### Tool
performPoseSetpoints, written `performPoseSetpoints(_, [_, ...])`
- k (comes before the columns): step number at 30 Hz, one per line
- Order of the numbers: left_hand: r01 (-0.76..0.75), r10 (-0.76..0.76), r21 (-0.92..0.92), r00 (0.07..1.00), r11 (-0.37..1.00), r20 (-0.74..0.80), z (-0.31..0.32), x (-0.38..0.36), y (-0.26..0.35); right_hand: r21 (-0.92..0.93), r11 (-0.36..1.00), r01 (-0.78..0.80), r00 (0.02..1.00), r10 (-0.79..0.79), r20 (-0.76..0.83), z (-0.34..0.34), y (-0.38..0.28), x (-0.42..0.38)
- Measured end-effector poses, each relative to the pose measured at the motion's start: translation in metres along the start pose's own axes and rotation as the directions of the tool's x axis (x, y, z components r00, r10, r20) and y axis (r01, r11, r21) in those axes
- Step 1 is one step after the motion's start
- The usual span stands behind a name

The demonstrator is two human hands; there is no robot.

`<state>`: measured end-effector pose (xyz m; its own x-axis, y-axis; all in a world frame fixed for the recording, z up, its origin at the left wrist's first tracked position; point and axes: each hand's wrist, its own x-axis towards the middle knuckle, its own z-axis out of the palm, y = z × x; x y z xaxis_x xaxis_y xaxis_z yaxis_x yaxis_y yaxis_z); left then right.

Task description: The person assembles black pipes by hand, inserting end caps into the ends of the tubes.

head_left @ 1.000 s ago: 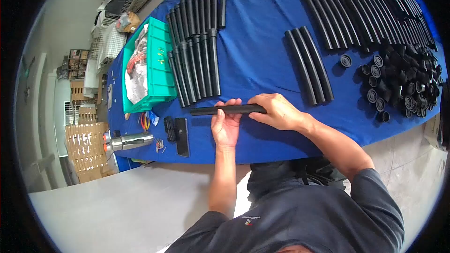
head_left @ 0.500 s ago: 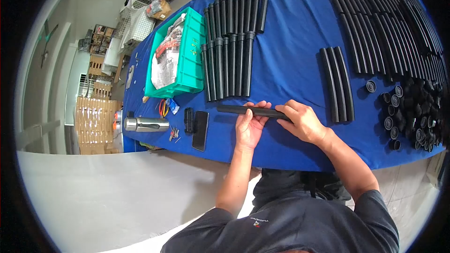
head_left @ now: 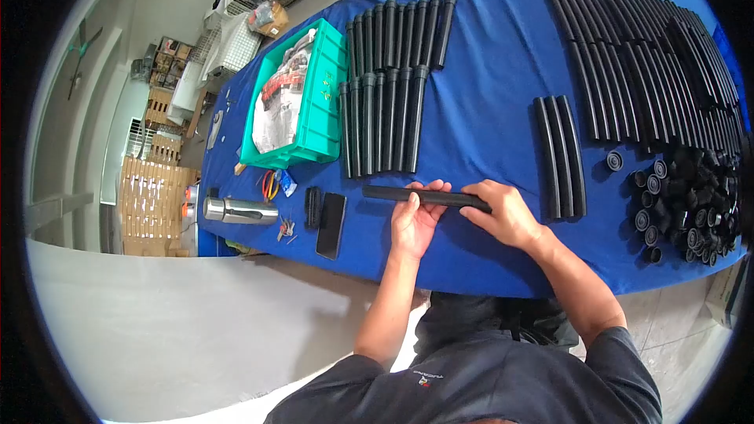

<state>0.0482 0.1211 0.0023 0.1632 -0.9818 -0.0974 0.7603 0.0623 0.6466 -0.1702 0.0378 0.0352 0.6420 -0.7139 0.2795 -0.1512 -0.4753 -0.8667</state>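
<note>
A black tube (head_left: 383, 192) lies sideways across both my hands, just above the blue cloth near the table's front edge. My left hand (head_left: 416, 224) holds it around the middle, palm up, with the thumb over the near side. Over the tube's right end, my right hand (head_left: 501, 210) is wrapped with its fingers on top, so that end is mostly hidden. Three loose black tubes (head_left: 561, 157) lie side by side to the right of my right hand. Beyond my left hand are two rows of black tubes with caps (head_left: 385, 122).
A green crate (head_left: 322, 102) with paper inside stands at the left. Near it lie a phone (head_left: 331, 226), keys (head_left: 286, 228), a steel flask (head_left: 239, 210) and orange-handled scissors (head_left: 271, 184). Many tubes (head_left: 644, 71) and a heap of black caps (head_left: 683, 204) cover the right side.
The view has shifted slightly, so the table's contents sit a little lower in the picture. Both hands keep their hold on the tube, with the right fingers slightly repositioned at its end.
</note>
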Motion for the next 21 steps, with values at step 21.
performPoseSetpoints(21, [-0.007,0.007,-0.041,1.0,0.999,0.01,-0.006,-0.001,-0.001,-0.033,0.997,0.065,0.997,-0.066,-0.034,0.004,-0.002,-0.002])
